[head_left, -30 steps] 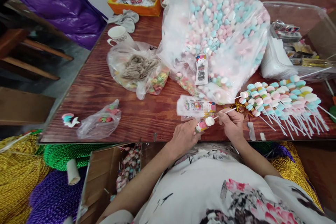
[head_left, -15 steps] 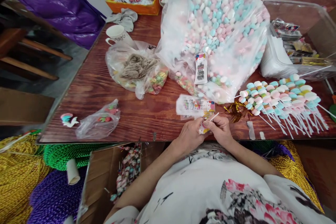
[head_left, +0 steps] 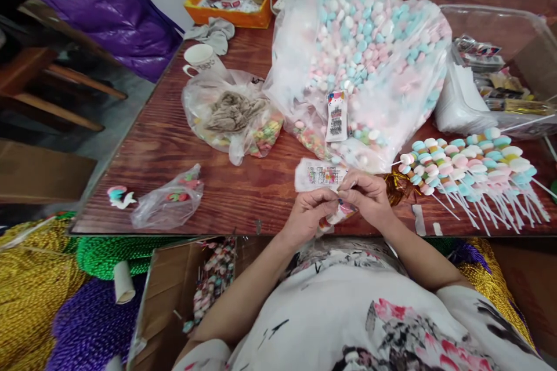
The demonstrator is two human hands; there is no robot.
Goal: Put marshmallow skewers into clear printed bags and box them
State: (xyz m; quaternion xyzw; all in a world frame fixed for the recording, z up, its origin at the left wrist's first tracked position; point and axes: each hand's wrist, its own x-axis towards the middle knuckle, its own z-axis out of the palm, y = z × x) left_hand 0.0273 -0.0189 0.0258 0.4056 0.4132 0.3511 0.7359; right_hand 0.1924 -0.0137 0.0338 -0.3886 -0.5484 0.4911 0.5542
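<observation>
Close to the table's front edge, my left hand [head_left: 310, 214] and my right hand [head_left: 371, 200] meet with thumbs and fingertips pinched together. Between them hangs a small printed plastic bag [head_left: 342, 213], partly covered by the fingers; pinkish and yellow colours show on it. Its contents are hard to make out, and the white stick is hidden now. Just behind the hands lies a stack of clear printed bags [head_left: 317, 176]. Gold twist ties [head_left: 397, 186] lie right of my right hand. Farther right are rows of marshmallow skewers [head_left: 470, 165] on white sticks.
A big bag of pastel marshmallows [head_left: 361, 40] fills the back middle, with a label stack [head_left: 337, 116] on it. Left are a candy bag [head_left: 232, 119], a mug [head_left: 202, 58] and an orange tray [head_left: 226, 6]. A clear bin [head_left: 517, 17] stands right; an open carton [head_left: 165, 295] sits below.
Both hands have shifted their grip to the small bag's upper part, the right hand rising slightly. The white stick that stuck out is no longer visible. The whole view has shifted slightly.
</observation>
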